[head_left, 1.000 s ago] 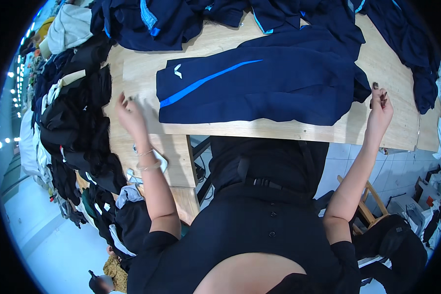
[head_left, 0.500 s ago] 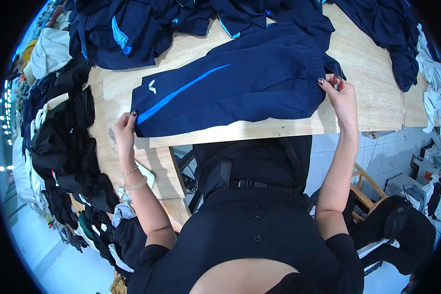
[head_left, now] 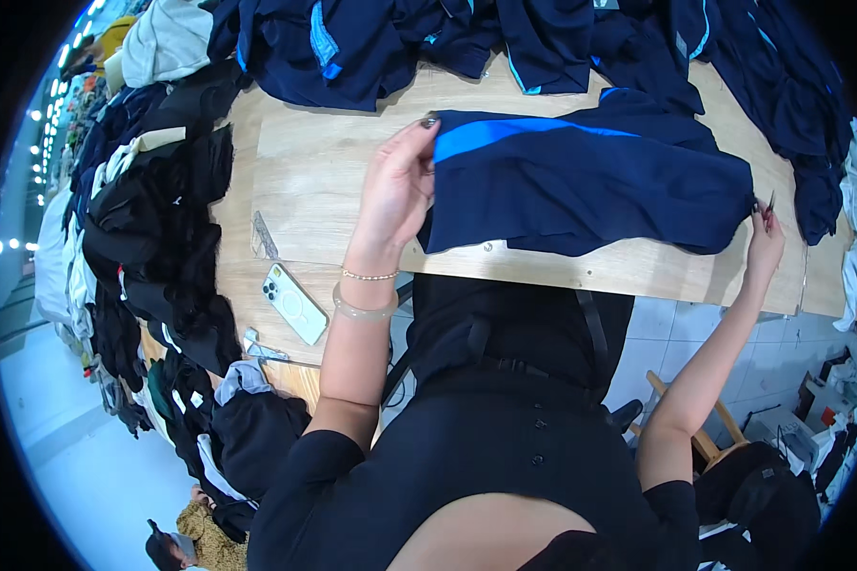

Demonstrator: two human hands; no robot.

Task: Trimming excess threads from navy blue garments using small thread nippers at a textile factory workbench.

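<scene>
Stretched between my two hands is a pair of navy shorts (head_left: pixel 581 195) with a bright blue stripe, its lower edge over the front of the wooden table. My left hand (head_left: pixel 395 186) pinches the leg-hem end, thumb on top beside the stripe. At the other end, my right hand (head_left: pixel 766 238) grips the waistband corner between its fingertips. A small pointed blade, apparently of thread snips (head_left: pixel 770 202), juts up from that same hand; its handle is hidden in the fingers now.
Navy garments with blue trim (head_left: pixel 352 57) are heaped along the table's far side. Black clothes (head_left: pixel 152 219) pile up on the left. A white phone (head_left: pixel 295 303) lies on the tabletop (head_left: pixel 314 200) left of my forearm. Another person (head_left: pixel 205 533) is at lower left, and a wooden chair (head_left: pixel 728 419) stands at right.
Both hands have carried the shorts rightward, the left hand rising across the table and the right hand lowering. The shorts have turned, and the white mark near the hem no longer shows.
</scene>
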